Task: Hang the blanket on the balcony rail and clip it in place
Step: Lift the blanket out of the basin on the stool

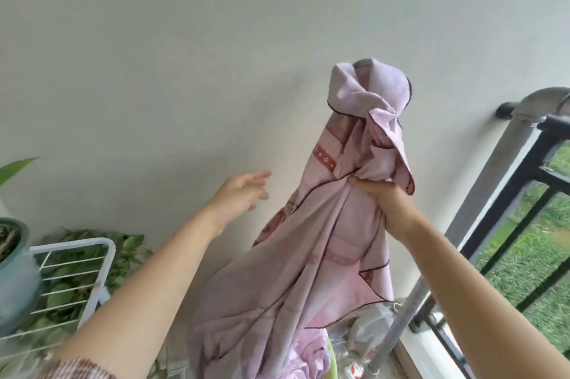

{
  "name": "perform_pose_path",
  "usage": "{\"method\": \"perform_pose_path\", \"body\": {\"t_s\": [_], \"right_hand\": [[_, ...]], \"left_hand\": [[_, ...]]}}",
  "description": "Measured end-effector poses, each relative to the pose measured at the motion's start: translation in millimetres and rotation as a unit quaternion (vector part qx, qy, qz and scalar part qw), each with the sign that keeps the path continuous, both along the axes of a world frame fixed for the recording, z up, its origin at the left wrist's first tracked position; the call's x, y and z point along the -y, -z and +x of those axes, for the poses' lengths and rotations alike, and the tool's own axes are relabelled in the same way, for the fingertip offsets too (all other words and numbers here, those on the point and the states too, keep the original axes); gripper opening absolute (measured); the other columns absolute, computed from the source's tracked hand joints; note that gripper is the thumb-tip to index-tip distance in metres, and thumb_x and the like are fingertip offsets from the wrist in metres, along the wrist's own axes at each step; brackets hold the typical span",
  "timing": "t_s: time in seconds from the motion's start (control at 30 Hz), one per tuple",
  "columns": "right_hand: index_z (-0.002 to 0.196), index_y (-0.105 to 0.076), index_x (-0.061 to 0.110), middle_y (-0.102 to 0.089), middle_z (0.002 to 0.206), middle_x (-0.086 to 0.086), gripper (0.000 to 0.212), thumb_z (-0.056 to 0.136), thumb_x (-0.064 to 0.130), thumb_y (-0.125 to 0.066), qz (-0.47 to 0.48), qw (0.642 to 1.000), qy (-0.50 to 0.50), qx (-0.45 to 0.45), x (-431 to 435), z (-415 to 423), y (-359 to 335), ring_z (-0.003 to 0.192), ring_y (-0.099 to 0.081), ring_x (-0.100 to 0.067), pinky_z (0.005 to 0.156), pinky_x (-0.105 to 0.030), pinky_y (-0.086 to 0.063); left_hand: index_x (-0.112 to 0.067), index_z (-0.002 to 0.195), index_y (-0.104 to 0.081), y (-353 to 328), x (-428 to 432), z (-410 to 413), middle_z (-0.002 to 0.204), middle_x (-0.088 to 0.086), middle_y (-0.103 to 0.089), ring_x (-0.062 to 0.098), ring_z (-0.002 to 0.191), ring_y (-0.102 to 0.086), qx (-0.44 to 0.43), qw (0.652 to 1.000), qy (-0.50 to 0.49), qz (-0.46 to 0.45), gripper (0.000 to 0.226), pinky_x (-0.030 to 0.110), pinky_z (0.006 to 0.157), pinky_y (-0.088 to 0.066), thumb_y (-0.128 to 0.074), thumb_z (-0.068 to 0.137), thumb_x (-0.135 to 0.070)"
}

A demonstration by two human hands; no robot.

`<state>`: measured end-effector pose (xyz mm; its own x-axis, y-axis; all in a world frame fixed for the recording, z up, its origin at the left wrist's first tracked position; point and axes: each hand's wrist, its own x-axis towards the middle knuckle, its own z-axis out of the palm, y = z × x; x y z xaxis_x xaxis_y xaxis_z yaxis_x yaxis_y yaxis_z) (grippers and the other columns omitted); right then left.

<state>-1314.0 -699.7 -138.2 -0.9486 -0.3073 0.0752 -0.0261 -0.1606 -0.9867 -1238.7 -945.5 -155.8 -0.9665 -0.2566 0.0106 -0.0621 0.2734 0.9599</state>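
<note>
Overhead, right hand [381, 193] fingers clutch the bunched blanket [324, 243], left hand [240, 190] fingers spread, rail [552, 125] well apart

Two bare forearms, left hand [243, 190] and right hand [381, 193] without rings, watch or bracelets, slender fingers with short plain nails, no gloves, a pink-and-white finely striped sleeve [77, 369] on the left upper arm, right arm bare throughout

Blanket [308, 270] bottom: you cannot see it, the lower edge cuts it.
Left hand [239, 193]: fingers blurred.
Balcony rail [549, 128]: leaves at right edge.
</note>
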Motion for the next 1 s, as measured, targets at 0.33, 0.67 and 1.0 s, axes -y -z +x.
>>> {"method": "perform_pose_path", "body": {"t_s": [0.33,0.67,1.0], "right_hand": [[0.081,-0.075,0.008,-0.075,0.082,-0.007,0.024,0.076,-0.009,-0.059,0.035,0.999,0.024,0.032,-34.9,8.5,-25.6,0.078,-0.072,-0.024,0.08,-0.035,-0.057],[0.142,-0.031,0.035,-0.051,0.128,0.003,0.084,0.076,0.0,-0.067,0.177,0.981,-0.084,-0.016,-21.4,-16.5,-24.4,0.117,-0.057,-0.023,0.095,-0.036,-0.045],[0.086,-0.065,-0.001,-0.065,0.076,-0.017,0.018,0.069,-0.008,-0.067,0.142,0.982,0.019,-0.122,28.5,-2.0,6.6,0.067,-0.065,-0.028,0.064,-0.045,-0.054]], "left_hand": [[-0.012,0.101,-0.067,155.2,-33.4,-1.2,0.108,0.013,-0.069,0.03,0.102,-0.064,0.216,0.925,0.088,-0.3,0.024,0.029,0.069,-0.041,-0.051,0.093,-0.028],[-0.011,0.07,-0.061,-83.4,-43.9,-38.5,0.074,0.012,-0.057,0.02,0.067,-0.055,-0.165,0.986,0.018,0.03,0.03,0.029,0.065,-0.048,-0.043,0.093,-0.007],[-0.016,0.111,-0.068,-68.6,-47.9,-4.1,0.11,0.002,-0.07,0.016,0.106,-0.064,-0.135,0.962,0.217,0.096,0.035,0.031,0.093,-0.05,-0.063,0.079,-0.002]]}}
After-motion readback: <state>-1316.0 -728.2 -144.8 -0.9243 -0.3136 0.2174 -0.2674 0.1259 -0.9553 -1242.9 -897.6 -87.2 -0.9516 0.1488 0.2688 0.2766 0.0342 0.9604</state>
